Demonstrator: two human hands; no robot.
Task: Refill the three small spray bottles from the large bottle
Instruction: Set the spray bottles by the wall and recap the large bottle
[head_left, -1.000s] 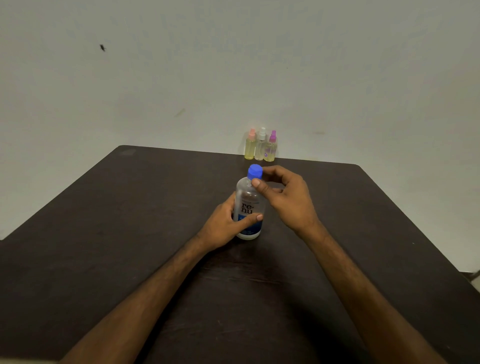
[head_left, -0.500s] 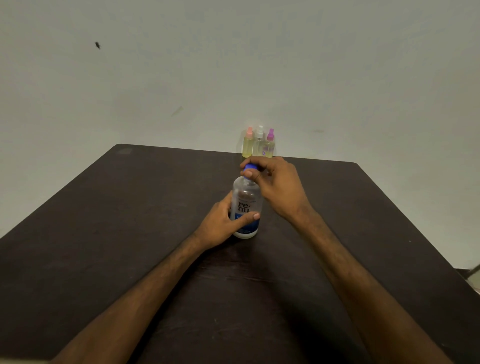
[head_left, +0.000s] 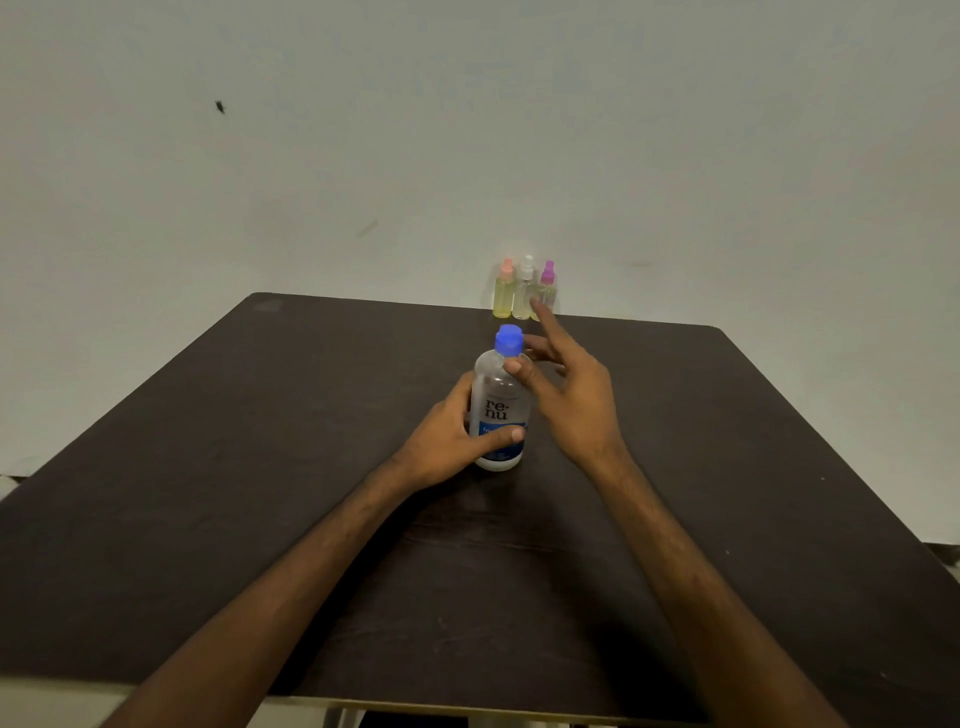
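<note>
I judge I'm at the opening step: the large bottle stands upright mid-surface with its blue cap on, so nothing can be poured yet. My left hand grips the bottle low on its label, fingers wrapped round it. My right hand is spread and holding nothing; its fingers fan out just right of the cap, the thumb seemingly against the bottle's shoulder below it. Next, those fingers need to close on the cap and twist while the left steadies. The three small spray bottles wait at the far edge, well apart from both hands.
</note>
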